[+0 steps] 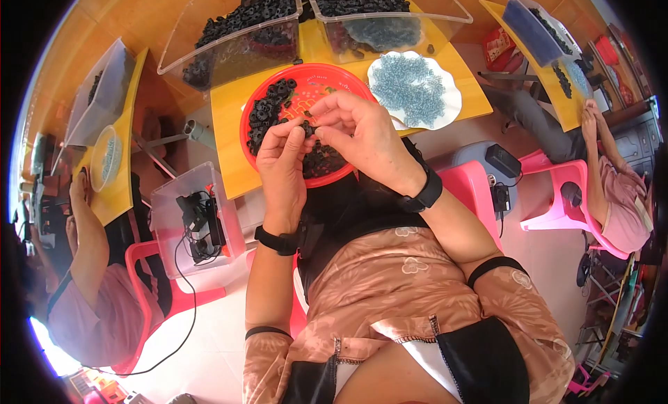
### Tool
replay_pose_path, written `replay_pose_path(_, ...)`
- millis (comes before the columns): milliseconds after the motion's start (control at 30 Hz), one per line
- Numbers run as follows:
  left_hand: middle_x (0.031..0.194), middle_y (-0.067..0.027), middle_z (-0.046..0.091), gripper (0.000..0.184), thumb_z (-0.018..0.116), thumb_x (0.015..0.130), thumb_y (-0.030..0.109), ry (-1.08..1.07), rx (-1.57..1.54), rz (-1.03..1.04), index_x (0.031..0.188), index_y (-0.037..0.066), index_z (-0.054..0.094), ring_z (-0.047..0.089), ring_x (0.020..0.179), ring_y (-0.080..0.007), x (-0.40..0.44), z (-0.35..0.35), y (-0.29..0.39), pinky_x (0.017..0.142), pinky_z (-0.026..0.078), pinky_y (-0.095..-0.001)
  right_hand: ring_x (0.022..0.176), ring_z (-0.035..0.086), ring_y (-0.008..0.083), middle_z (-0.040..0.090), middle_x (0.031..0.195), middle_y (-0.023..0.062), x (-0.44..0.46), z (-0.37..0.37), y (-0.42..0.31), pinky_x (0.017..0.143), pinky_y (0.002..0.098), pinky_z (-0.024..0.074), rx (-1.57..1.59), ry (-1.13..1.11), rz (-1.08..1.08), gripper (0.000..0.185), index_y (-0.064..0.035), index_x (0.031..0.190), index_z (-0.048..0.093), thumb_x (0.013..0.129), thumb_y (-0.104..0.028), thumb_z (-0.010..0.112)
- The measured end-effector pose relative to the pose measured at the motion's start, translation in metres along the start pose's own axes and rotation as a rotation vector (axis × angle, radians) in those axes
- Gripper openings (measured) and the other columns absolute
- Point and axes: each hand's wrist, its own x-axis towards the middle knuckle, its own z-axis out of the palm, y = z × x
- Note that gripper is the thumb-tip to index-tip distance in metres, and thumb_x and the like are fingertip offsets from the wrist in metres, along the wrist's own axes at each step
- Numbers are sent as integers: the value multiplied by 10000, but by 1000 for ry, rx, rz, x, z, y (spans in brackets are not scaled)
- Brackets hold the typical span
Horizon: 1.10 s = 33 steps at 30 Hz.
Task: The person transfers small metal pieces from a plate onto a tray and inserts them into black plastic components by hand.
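Note:
My left hand (282, 157) and my right hand (358, 125) meet over a red round tray (342, 75). Between the left thumb and fingers is a small black part (307, 129), its exact kind hard to make out. The right thumb and forefinger pinch at that same part; whether they hold a second tiny piece is hidden. Many similar black parts (271, 105) lie along the tray's left side and below my hands. To the right, a white scalloped plate (452, 101) bears a heap of small clear bluish pieces (409, 87).
Two clear bins, one left (243, 59) and one right (435, 14), stand at the back of the yellow table (233, 160), holding black parts. A plastic box (163, 216) with cables sits left. Other people work at side tables, near pink chairs (470, 188).

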Motion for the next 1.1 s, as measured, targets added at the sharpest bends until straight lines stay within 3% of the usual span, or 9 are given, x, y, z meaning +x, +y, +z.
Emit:
replay_pose_path(133,903,-30,642,151,643,890,69,-36,116,89,1032,19,631,589,751,-88,-1,-1,-1,697,476,-214,850,639,98,654,925,79,-3,-1,-2,749,224,519,36,-18,52,254,25,1080,552,834,43,614)
replay_pose_path(233,892,-25,636,148,635,896,69,-59,168,135,1036,20,630,579,742,-82,-2,0,-1,694,471,-213,758,661,107,660,822,87,-6,4,1,670,236,517,151,40,13,217,32,1020,529,814,35,597)
replay_pose_path(400,862,-17,620,136,614,905,56,-79,300,237,1037,27,633,566,724,-81,-5,3,1,685,459,-214,741,624,71,646,823,55,-11,3,8,639,199,491,246,31,88,270,-4,1042,474,816,47,614)
replay_pose_path(800,843,-19,608,110,603,903,26,-98,261,211,1009,10,628,558,713,-69,-6,2,-12,661,453,-202,702,620,69,644,774,41,-16,-1,20,604,202,484,288,39,91,243,-27,996,476,812,44,618)
replay_pose_path(900,791,-8,575,98,570,920,27,-152,337,207,1010,12,608,521,674,-63,-3,-1,-10,631,423,-196,683,612,65,635,756,30,-17,-7,17,598,207,481,359,7,75,217,-30,957,495,800,38,629)
replay_pose_path(933,752,10,522,79,521,966,88,-197,411,208,1008,34,561,457,637,-61,-5,3,-5,585,360,-209,692,605,60,625,756,21,-18,-7,17,602,203,473,370,-3,52,224,-36,956,494,796,29,636)
replay_pose_path(967,749,11,519,80,517,970,96,-214,409,201,1006,37,556,452,633,-59,-5,6,-4,581,356,-207,712,602,58,617,762,18,-16,-4,25,614,201,471,262,22,-7,220,-36,946,490,794,27,636)
replay_pose_path(1100,739,13,510,62,508,974,100,-228,444,220,997,48,530,443,631,-50,-6,6,1,577,355,-200,715,603,63,611,768,26,-20,-5,15,620,200,472,307,29,-11,223,-35,941,466,799,33,625)
